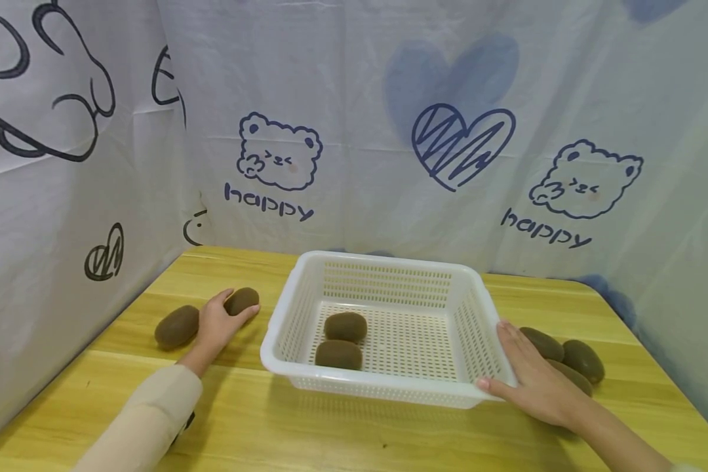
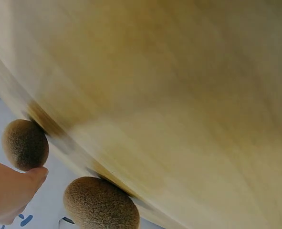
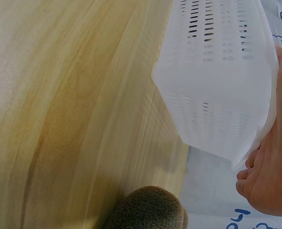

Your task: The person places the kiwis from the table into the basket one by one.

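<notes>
Left hand: your left hand (image 1: pixel 215 328) lies on the tabletop (image 1: pixel 354 432) at the far left, its grip curled round the far kiwi (image 1: pixel 241 300). The left wrist view shows a fingertip (image 2: pixel 36 174) on the fuzzy skin.
Other kiwi: a second loose kiwi (image 1: pixel 177 326) sits just left of that hand, not touched.
Right hand: your right hand (image 1: pixel 537 380) rests flat against the right wall of the basket (image 1: pixel 389 262), fingers straight, likely to keep it from sliding. It grasps nothing.
Basket: white plastic, square, with little slots all over. It stands in the middle, between your hands.
Fruit inside: two kiwis (image 1: pixel 342 339) lie at the left of the basket floor, close together.
Right pile: three more kiwis (image 1: pixel 581 359) wait behind your right hand.
Feel: the kiwis are brown, egg-shaped and hairy. The tabletop is smooth yellow wood.
</notes>
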{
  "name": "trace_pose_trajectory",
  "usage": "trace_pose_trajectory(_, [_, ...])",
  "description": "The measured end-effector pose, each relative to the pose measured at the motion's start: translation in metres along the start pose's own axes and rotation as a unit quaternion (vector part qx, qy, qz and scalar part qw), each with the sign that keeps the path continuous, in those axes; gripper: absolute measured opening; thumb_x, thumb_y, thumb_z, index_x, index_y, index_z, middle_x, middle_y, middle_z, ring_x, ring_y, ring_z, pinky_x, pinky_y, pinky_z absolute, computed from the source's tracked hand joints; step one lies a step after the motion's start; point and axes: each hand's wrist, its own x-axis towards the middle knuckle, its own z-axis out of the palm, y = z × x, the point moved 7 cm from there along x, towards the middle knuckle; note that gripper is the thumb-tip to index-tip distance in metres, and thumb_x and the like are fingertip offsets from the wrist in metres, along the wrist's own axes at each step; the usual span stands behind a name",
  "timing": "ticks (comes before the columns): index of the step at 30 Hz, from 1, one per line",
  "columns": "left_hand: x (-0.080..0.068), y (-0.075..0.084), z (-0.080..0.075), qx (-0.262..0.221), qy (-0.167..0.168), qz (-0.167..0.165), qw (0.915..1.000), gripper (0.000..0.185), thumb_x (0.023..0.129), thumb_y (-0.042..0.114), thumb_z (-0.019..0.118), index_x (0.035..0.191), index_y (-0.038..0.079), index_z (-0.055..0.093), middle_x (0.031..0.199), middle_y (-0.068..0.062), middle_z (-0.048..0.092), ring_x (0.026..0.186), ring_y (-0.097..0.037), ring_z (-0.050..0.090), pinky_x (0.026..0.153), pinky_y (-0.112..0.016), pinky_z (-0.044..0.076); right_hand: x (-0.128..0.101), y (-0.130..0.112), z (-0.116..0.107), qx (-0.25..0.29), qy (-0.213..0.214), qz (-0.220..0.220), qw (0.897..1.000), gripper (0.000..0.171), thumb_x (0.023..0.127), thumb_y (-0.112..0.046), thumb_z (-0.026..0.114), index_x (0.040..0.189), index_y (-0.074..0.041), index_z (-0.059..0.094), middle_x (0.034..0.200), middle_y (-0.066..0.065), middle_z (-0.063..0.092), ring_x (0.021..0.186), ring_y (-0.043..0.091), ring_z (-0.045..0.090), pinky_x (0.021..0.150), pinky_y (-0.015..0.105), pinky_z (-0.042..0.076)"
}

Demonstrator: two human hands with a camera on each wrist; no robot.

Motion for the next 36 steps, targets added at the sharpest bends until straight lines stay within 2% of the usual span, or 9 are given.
trace_pose_trajectory(9, [0.002,-0.010,0.008,0.026,-0.040,-0.041,0.9980,0.073,0.088,0.025,0.062,0.137,-0.017,0.027,0.139,-0.038,0.031,0.129,-0.052,0.028,0.107,-0.059,0.028,0.000,-0.001,-0.001,-0.004,0.008,-0.007,1.000,0.098,0.083,-0.048,0.061,0.148,0.001,0.006,0.153,0.026,0.011,0.138,0.046,0.016,0.103,0.066,0.025])
trace_pose_trajectory(17, [0.005,-0.014,0.005,0.027,-0.043,-0.052,0.9974,0.071,0.088,0.019,0.061,0.136,-0.019,0.025,0.139,-0.040,0.029,0.129,-0.053,0.025,0.111,-0.061,0.016,0.000,-0.001,0.000,0.005,0.006,-0.007,1.000,0.098,0.083,-0.048,0.061,0.148,0.002,0.006,0.153,0.026,0.009,0.139,0.046,0.014,0.104,0.066,0.023])
trace_pose_trajectory(20, [0.005,-0.014,0.007,0.025,-0.049,-0.057,0.9969,0.070,0.088,0.018,0.061,0.137,-0.019,0.025,0.139,-0.039,0.029,0.130,-0.054,0.023,0.111,-0.060,0.017,-0.001,-0.001,0.000,0.003,0.007,-0.006,1.000,0.099,0.083,-0.048,0.061,0.148,0.001,0.005,0.153,0.026,0.009,0.139,0.046,0.014,0.103,0.066,0.023])
trace_pose_trajectory(25, [0.005,-0.016,0.006,0.011,-0.042,-0.073,0.9964,0.068,0.087,0.017,0.062,0.135,-0.019,0.030,0.137,-0.039,0.033,0.129,-0.054,0.022,0.110,-0.060,0.020,-0.001,0.000,0.000,0.003,0.004,-0.005,1.000,0.098,0.084,-0.048,0.061,0.148,0.001,0.004,0.153,0.026,0.009,0.138,0.046,0.014,0.103,0.067,0.024])
trace_pose_trajectory(36, [0.005,-0.016,0.002,0.003,-0.030,-0.076,0.9967,0.063,0.086,0.017,0.063,0.132,-0.017,0.037,0.135,-0.037,0.038,0.128,-0.054,0.024,0.109,-0.059,0.023,-0.001,-0.001,-0.002,0.011,0.008,-0.010,1.000,0.098,0.084,-0.047,0.061,0.148,0.002,0.005,0.153,0.026,0.009,0.139,0.046,0.014,0.104,0.066,0.023])
